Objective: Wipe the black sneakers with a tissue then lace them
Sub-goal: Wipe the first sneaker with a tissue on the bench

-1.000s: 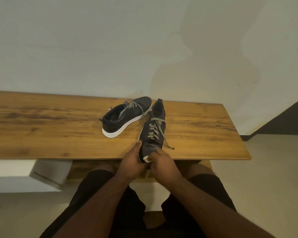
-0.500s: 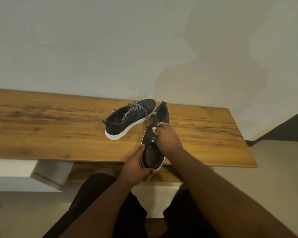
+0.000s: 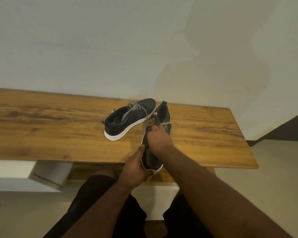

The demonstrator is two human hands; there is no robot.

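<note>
Two black sneakers with white soles and checked laces are on a wooden table (image 3: 58, 131). The far sneaker (image 3: 127, 121) rests on its sole, toe pointing away to the right. The near sneaker (image 3: 152, 159) points its toe at me and overhangs the table's front edge. My left hand (image 3: 136, 170) grips that toe from the left and below. Curled over the near sneaker's lace area, my right hand (image 3: 159, 140) presses down on it. The tissue is hidden under the right palm. A lace loop (image 3: 166, 125) shows just beyond the fingers.
A pale wall rises right behind the table. A white box or drawer unit (image 3: 48, 172) sits under the table at the left. My knees in black shorts (image 3: 96, 194) are under the front edge. The floor (image 3: 273, 186) spreads out to the right.
My right hand has slid from the near sneaker's toe up over its laces toward the tongue. The left hand has kept its hold on the toe. The far sneaker has not moved.
</note>
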